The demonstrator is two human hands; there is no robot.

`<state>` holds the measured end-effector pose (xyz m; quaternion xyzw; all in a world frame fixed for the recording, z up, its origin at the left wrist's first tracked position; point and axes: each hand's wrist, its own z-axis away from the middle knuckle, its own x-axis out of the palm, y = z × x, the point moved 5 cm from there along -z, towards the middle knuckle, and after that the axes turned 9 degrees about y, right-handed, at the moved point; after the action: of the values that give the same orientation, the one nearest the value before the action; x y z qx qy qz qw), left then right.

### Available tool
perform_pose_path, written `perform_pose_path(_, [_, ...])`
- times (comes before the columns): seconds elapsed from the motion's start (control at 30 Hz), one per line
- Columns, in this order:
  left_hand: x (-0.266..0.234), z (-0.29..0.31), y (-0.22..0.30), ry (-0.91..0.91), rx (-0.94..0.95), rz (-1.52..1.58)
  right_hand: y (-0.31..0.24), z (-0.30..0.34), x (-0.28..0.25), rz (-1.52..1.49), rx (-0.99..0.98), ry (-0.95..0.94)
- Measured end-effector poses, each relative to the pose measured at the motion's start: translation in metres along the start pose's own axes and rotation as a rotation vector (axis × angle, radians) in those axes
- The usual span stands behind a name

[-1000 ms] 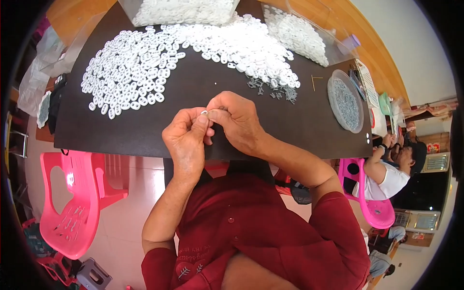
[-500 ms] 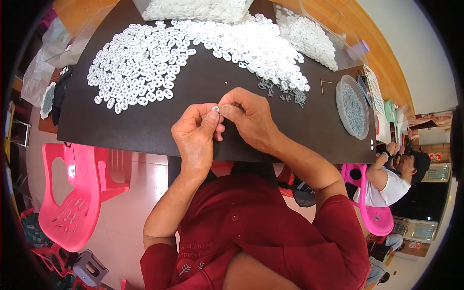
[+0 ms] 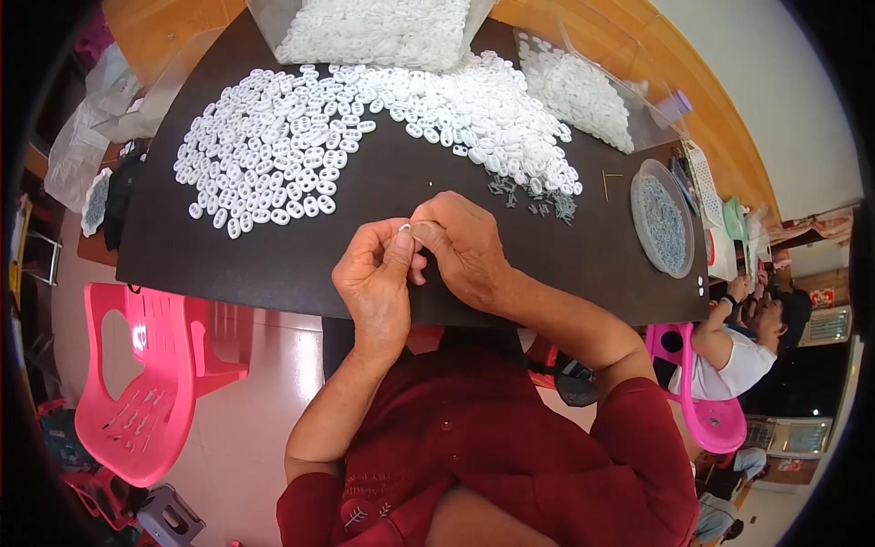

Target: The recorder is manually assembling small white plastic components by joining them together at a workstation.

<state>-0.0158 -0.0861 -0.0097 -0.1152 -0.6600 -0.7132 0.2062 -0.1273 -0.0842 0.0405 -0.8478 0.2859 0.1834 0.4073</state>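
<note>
Above the near edge of the dark table, my left hand pinches a small white plastic piece between thumb and forefinger. It looks like one of the white oval pieces with holes, though fingers cover most of it. My right hand meets it there, thumb and forefinger pressed together at the piece's edge; whatever lies between them is hidden. Beyond my hands spread a pile of white oval pieces on the left and a denser white heap in the middle. Small grey pins lie at that heap's near edge.
A round clear tub of grey pins stands at the right. Clear bins of white pieces sit along the far side. Thin brass-coloured sticks lie near the tub. A pink chair is at the left; a person in white sits at the right.
The whole view has shifted, so the table and hands appear slightly lower. Both hands stay together at the white piece, with less of it now showing between the fingers.
</note>
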Motion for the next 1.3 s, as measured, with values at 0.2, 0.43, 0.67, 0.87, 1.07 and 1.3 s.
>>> perform_pose_path(0.2, [-0.005, -0.003, -0.001, 0.005, -0.035, 0.061, 0.024, -0.014, -0.022, 0.073, 0.047, 0.061])
perform_pose_path(0.43, [-0.004, 0.000, -0.001, -0.008, -0.011, 0.092, 0.079, -0.038, -0.040, 0.529, -0.183, 0.108])
perform_pose_path(0.67, [-0.007, 0.001, -0.002, -0.005, 0.009, 0.114, 0.075, -0.036, -0.018, 0.631, -0.292, -0.002])
perform_pose_path(0.87, [-0.006, 0.001, -0.002, -0.005, 0.026, 0.110, 0.088, -0.052, -0.025, 0.564, -0.189, 0.113])
perform_pose_path(1.07, [-0.006, 0.001, 0.000, -0.024, 0.010, 0.135, 0.087, -0.059, -0.001, 0.666, -0.243, 0.031])
perform_pose_path(1.3, [-0.009, 0.002, -0.001, -0.023, 0.015, 0.130, 0.069, -0.053, -0.002, 0.564, -0.272, -0.049])
